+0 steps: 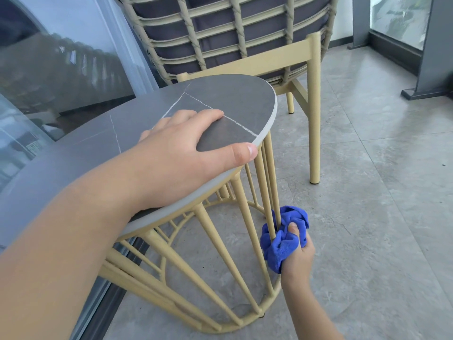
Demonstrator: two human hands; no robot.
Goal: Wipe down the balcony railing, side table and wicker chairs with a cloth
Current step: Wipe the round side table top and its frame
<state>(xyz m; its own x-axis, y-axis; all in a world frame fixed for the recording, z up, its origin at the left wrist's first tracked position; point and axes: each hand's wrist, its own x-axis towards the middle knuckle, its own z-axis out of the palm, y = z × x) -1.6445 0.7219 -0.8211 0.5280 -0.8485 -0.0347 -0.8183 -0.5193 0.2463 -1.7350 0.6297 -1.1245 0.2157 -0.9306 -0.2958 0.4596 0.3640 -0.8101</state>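
Your left hand (186, 146) lies flat and relaxed on the near right edge of the round grey stone-topped side table (228, 99), thumb over the rim. Lower right, your right hand (297, 253) grips the bunched blue microfibre cloth (282, 244) around a yellow metal table leg (274, 187). The beige wicker chair (232, 33) stands behind the table.
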